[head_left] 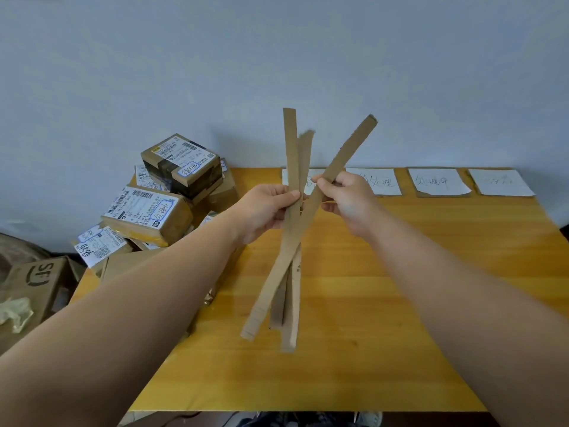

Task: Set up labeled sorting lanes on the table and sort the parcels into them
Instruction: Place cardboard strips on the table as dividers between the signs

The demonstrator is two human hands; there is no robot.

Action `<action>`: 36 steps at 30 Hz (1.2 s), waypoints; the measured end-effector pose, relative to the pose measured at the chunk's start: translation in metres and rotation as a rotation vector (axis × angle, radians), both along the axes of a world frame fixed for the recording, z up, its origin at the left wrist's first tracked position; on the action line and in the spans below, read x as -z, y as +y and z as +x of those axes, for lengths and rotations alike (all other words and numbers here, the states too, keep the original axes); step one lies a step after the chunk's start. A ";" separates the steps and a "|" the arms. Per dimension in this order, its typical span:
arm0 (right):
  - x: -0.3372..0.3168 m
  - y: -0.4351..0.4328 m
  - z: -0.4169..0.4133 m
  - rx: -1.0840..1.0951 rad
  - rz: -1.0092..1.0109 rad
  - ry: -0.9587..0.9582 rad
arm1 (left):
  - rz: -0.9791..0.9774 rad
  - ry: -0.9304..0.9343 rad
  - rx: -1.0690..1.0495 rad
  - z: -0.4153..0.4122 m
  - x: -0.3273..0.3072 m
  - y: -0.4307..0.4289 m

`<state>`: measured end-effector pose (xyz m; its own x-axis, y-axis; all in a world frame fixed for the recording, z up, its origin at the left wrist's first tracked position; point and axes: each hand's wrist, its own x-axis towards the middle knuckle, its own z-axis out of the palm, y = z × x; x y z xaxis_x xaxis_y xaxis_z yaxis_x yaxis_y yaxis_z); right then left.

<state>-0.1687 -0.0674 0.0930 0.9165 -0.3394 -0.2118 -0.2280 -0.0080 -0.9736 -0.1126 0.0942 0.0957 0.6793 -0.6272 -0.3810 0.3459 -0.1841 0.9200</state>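
Note:
Above the yellow table (385, 288) my left hand (266, 211) grips a bundle of long cardboard strips (292, 155) that stand almost upright. My right hand (348, 200) pinches one strip (351, 149) that slants up to the right and crosses the bundle. Several white paper labels with handwriting, on cardboard backing, lie in a row along the table's far edge, such as one label (438, 181); the leftmost is partly hidden behind the strips. A heap of taped parcels (181, 167) with shipping labels fills the table's far left corner.
An open cardboard box (34, 288) with a printed logo stands on the floor to the left of the table. A pale wall runs behind the table. Shoes show below the table's near edge.

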 end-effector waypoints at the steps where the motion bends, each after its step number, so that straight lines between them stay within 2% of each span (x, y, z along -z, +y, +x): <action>1: 0.000 -0.002 0.000 0.002 0.005 -0.006 | 0.010 -0.015 -0.026 0.000 0.000 0.002; 8: 0.005 0.007 -0.004 -0.083 0.010 0.011 | 0.016 -0.085 -0.187 -0.007 0.002 0.006; 15: 0.010 0.011 -0.015 -0.104 0.130 0.019 | 0.079 -0.155 -0.213 -0.020 0.000 -0.001; 22: 0.014 0.001 -0.038 -0.079 0.123 0.012 | 0.046 -0.050 -0.159 -0.048 0.009 -0.012; 26: 0.021 -0.004 -0.051 -0.114 0.149 0.043 | 0.097 -0.091 -0.207 -0.061 0.013 -0.012; 31: 0.038 0.012 -0.061 -0.180 0.220 0.108 | 0.119 -0.022 -0.288 -0.080 0.031 0.003; 33: 0.045 0.022 -0.063 -0.196 0.197 0.133 | 0.136 -0.005 -0.327 -0.086 0.041 0.013; 36: 0.057 0.034 -0.062 -0.188 0.024 0.181 | 0.125 0.036 -0.431 -0.087 0.054 0.030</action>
<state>-0.2309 -0.0339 0.0355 0.9095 -0.1599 -0.3837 -0.3949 -0.0444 -0.9176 -0.1992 0.1237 0.0420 0.8533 -0.2376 -0.4640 0.4470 -0.1247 0.8858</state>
